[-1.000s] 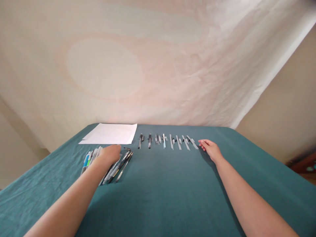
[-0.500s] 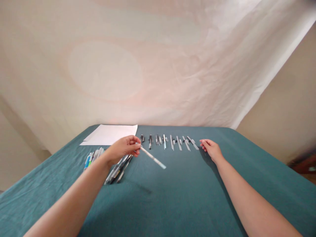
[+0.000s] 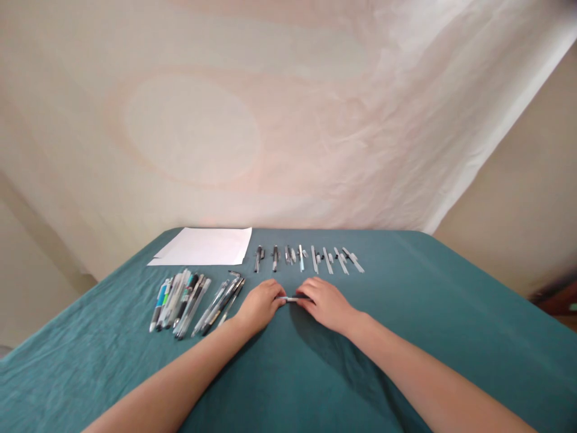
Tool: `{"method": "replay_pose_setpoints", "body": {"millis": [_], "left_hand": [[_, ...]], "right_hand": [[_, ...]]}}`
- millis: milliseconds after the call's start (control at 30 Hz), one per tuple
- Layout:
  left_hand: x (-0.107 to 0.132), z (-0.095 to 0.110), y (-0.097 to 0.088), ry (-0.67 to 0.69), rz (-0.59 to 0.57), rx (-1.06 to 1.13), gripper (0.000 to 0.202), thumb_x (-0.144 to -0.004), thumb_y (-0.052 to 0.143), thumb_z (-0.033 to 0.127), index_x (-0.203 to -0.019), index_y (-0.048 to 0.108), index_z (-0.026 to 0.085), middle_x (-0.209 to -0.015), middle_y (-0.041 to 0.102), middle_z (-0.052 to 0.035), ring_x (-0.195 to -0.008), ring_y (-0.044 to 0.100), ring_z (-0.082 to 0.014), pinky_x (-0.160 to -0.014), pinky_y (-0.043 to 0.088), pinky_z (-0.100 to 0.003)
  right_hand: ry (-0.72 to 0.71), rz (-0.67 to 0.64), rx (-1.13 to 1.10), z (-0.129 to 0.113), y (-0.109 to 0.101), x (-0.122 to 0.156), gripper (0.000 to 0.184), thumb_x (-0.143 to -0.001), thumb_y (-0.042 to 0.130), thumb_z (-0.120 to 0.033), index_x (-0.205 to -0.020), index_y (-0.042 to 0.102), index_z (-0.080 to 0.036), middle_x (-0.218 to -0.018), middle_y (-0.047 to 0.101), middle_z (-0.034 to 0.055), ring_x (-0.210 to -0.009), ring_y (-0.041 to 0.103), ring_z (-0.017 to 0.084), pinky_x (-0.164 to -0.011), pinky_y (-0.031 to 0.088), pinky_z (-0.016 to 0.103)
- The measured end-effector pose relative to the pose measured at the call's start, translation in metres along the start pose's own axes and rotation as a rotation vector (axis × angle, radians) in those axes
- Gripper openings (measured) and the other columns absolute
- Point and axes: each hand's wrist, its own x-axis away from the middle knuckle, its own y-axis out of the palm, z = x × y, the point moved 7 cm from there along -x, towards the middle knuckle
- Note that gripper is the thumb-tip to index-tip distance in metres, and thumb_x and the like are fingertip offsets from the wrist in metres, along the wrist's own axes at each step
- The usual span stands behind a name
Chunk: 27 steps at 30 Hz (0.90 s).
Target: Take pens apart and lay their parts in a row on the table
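My left hand [image 3: 260,305] and my right hand [image 3: 325,304] meet at the middle of the teal table, each closed on one end of a slim white pen [image 3: 291,298] held level between them. Only a short middle stretch of the pen shows between the fingers. To the left of my left hand lies a loose pile of pens [image 3: 195,299], several with clear, black, blue or green barrels. Beyond my hands a row of pens and pen parts [image 3: 309,258] lies side by side, apart from both hands.
A white sheet of paper [image 3: 205,246] lies at the far left of the table, whose teal cloth [image 3: 451,313] covers it to every edge. A pale wrinkled fabric backdrop [image 3: 270,120] hangs right behind the table's far edge.
My left hand lifted the white pen from the pile and carried it to the middle. My right hand came in from the right end of the row and took the pen's other end.
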Motion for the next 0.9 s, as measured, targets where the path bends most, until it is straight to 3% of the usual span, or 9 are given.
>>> {"method": "replay_pose_setpoints", "body": {"millis": [133,400,733,900], "left_hand": [[0.001,0.009,0.004,0.031,0.018,0.025,0.014,-0.086,0.046,0.026,-0.088,0.058,0.019,-0.087,0.059,-0.0036,-0.087,0.054,-0.0169,-0.077,0.041,-0.026],[0.002,0.015,0.013,0.059,-0.011,-0.024,0.024,-0.091,0.038,0.029,-0.087,0.059,0.018,-0.084,0.058,-0.0049,-0.085,0.055,-0.0168,-0.076,0.041,-0.026],[0.003,0.017,0.012,0.062,-0.022,0.027,0.026,-0.089,0.04,0.028,-0.076,0.06,0.017,-0.077,0.059,-0.0042,-0.077,0.056,-0.0153,-0.07,0.041,-0.024],[0.002,0.015,0.012,0.066,-0.039,0.047,0.025,-0.089,0.04,0.028,-0.081,0.062,0.018,-0.078,0.061,-0.0036,-0.079,0.056,-0.0155,-0.07,0.04,-0.023]], "right_hand": [[-0.038,0.002,0.118,-0.012,0.02,0.004,0.018,-0.09,0.043,-0.027,-0.088,0.059,-0.018,-0.085,0.056,0.0069,-0.085,0.049,0.019,-0.075,0.038,0.031],[-0.06,-0.034,0.149,-0.011,0.028,0.006,0.021,-0.094,0.033,-0.023,-0.087,0.053,-0.017,-0.084,0.052,0.0058,-0.079,0.049,0.017,-0.069,0.038,0.028],[-0.022,-0.078,0.179,-0.012,0.023,0.009,0.023,-0.093,0.035,-0.028,-0.087,0.055,-0.019,-0.08,0.06,0.0043,-0.077,0.056,0.016,-0.066,0.037,0.025],[0.0,-0.069,0.139,-0.01,0.018,0.01,0.028,-0.093,0.034,-0.036,-0.091,0.058,-0.022,-0.081,0.063,0.0033,-0.079,0.058,0.015,-0.068,0.036,0.024]]}}
